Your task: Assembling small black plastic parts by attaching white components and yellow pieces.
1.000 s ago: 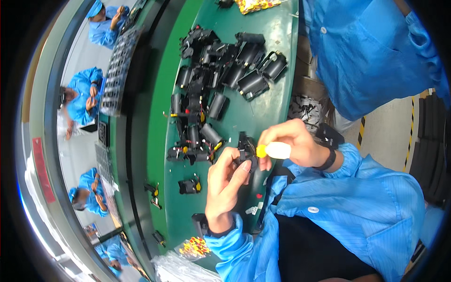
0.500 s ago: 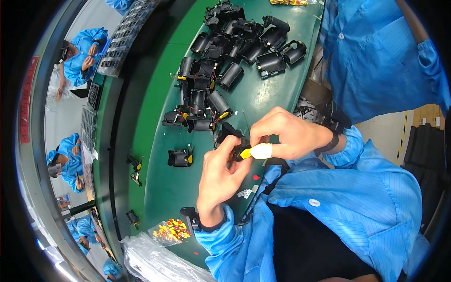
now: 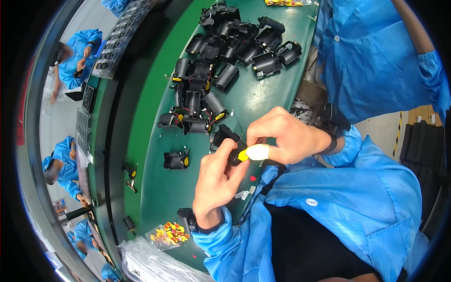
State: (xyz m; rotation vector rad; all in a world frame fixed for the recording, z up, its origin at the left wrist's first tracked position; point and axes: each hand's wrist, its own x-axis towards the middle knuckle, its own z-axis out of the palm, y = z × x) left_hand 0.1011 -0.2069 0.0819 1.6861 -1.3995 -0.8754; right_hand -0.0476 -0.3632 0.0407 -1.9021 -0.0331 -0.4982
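My left hand (image 3: 217, 177) grips a small black plastic part (image 3: 227, 137) from below, just above the green table (image 3: 155, 155). My right hand (image 3: 282, 136), with a white cot on one finger, pinches a small yellow piece (image 3: 243, 155) against that black part. Both hands meet near the table's front edge, close to my chest. Thin wires run off the black part; how the yellow piece sits in it is hidden by my fingers.
Several black cylindrical parts (image 3: 206, 101) with red and yellow wires lie in rows farther up the table; one lone part (image 3: 175, 160) sits left of my hands. A clear bag of yellow and red pieces (image 3: 170, 233) lies near the edge. Another person in blue (image 3: 371, 56) stands at right.
The view has shifted so the table sits higher in frame. My hands stay together on the black part; the right fingers have closed in tighter on the yellow piece.
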